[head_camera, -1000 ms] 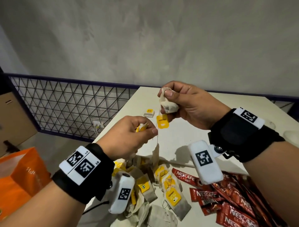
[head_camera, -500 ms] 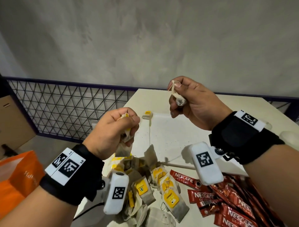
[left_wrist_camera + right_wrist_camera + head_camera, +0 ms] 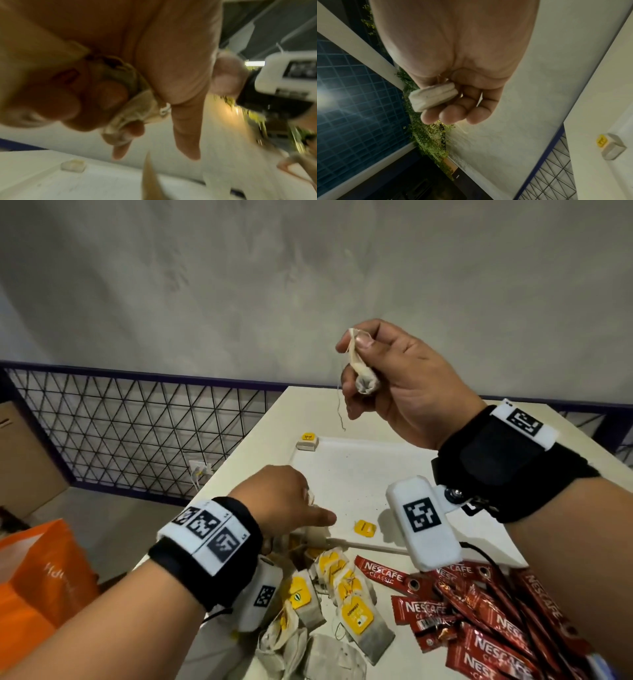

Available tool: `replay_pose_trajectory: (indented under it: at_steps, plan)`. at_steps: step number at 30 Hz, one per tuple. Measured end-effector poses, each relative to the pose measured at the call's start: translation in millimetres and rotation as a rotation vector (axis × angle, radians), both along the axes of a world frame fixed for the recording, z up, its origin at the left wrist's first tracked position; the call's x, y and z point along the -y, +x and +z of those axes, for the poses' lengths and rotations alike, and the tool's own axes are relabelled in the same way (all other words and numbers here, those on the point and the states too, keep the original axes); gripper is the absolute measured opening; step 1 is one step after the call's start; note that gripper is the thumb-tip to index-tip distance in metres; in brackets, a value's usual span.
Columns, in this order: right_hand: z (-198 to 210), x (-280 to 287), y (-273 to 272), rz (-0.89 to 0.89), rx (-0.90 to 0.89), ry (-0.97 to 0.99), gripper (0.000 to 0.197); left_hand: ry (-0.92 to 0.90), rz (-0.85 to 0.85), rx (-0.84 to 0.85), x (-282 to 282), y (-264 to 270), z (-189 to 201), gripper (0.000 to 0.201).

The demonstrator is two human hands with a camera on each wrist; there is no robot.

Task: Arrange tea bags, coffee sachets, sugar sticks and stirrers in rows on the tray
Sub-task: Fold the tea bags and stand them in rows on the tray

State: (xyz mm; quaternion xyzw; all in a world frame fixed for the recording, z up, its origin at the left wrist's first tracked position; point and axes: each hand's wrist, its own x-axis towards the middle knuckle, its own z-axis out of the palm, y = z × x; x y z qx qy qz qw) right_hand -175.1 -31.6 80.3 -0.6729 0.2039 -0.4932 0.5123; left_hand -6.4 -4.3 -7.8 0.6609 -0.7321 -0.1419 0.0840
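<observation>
- Left hand (image 3: 281,501) is down at the tray's near edge; half a second ago it was raised at chest height. Fingers curl round a crumpled bag (image 3: 132,119), index and thumb pointing down
- Right hand (image 3: 394,378) is higher than before, over the tray (image 3: 342,474); thumb and fingers pinch a folded tea bag (image 3: 361,371), its string dangling free
- A yellow tag (image 3: 365,528) now lies loose on the tray, just beside the left hand
- One wrapped tea bag (image 3: 307,441) sits at the tray's far left corner; its yellow label is unreadable
- Tea bag pile (image 3: 342,594) with yellow tags lies on the table in front of the tray
- Red sachets (image 3: 479,611) to its right read "NESCAFE CLASSIC"
</observation>
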Motion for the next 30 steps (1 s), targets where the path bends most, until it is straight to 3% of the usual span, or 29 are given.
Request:
replay_pose_trajectory:
  at_steps: [2,6,9,13,15,23,27,30]
  plan:
    - [-5.2,1.1,-0.8,-0.005,-0.028,0.016,0.02,0.059,-0.003,0.087,5.5,-5.4,-5.9,0.044]
    - [-21.7,5.7,-5.6,-0.068,-0.164,0.023,0.017,0.057,-0.063,0.088,7.2,-1.7,-1.7,0.01]
    - [-33.6,10.8,-11.3,-0.153,-0.254,0.012,0.018,0.008,-0.101,-0.031,1.2,12.0,14.9,0.014]
    - [-46.0,19.9,-16.0,-0.221,-0.28,0.063,0.014,-0.057,-0.162,-0.37,-13.1,29.5,42.9,0.013]
    - [-49.2,23.4,-15.4,-0.249,-0.28,0.072,0.012,-0.081,-0.221,-0.456,-17.6,34.1,50.8,0.011]
    - [-49.7,21.3,9.7,-0.198,-0.259,0.07,0.004,-0.265,-0.124,-0.568,-4.2,22.4,42.2,0.014]
    - [-54.0,24.4,8.7,-0.072,-0.316,0.139,0.005,-0.229,-0.072,-0.656,-0.9,27.6,38.2,0.015]
    - [-59.4,38.6,4.8,-0.11,-0.356,0.157,0.007,-0.213,-0.061,-0.67,-3.1,39.0,37.1,0.015]
